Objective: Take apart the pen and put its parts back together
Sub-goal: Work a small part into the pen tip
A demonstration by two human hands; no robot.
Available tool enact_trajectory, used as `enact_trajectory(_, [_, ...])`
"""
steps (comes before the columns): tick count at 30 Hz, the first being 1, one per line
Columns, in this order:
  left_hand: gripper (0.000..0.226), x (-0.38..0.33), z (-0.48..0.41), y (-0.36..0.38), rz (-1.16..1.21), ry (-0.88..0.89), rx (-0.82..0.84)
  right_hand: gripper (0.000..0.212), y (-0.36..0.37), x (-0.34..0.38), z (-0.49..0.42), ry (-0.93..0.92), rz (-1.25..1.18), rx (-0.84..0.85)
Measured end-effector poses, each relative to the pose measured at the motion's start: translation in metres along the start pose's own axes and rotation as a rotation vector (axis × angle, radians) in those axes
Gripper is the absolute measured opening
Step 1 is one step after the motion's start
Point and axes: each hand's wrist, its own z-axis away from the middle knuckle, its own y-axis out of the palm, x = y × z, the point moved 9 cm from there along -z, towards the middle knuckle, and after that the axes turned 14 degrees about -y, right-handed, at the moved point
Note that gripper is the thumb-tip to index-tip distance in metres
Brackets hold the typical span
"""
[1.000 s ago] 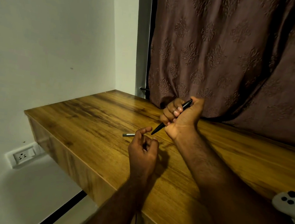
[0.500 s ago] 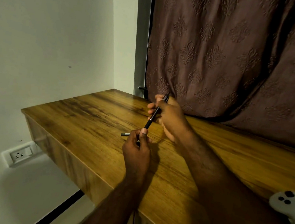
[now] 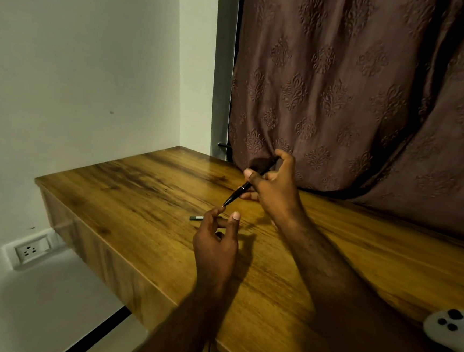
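Note:
A slim black pen [image 3: 234, 195] slants over the wooden table [image 3: 140, 184], tip pointing down and to the left. My right hand [image 3: 276, 188] grips its upper half between thumb and fingers. My left hand [image 3: 216, 242] hovers just below the tip, fingers loosely curled and thumb raised. Its index fingertip is at the pen's tip, and I see nothing held in it. A short dark pen part with a pale end [image 3: 196, 218] lies flat on the table, just left of my left hand.
A patterned brown curtain [image 3: 344, 101] hangs behind the table. A white controller [image 3: 452, 332] lies at the table's lower right. The table's left edge drops off beside a white wall with a socket [image 3: 32, 249].
My left hand let go of the pen's lower end and its fingers spread apart. My right hand shifted the pen slightly right and up.

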Motion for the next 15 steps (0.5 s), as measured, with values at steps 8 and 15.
enact_trajectory(8, [0.064, -0.024, 0.018, 0.009, -0.058, 0.173, 0.053, 0.053, -0.017, 0.006, -0.002, -0.068, -0.060, -0.145])
enact_trajectory(15, [0.067, -0.020, 0.016, 0.012, -0.054, 0.185, 0.089, 0.060, -0.023, 0.011, -0.006, -0.128, -0.120, -0.212])
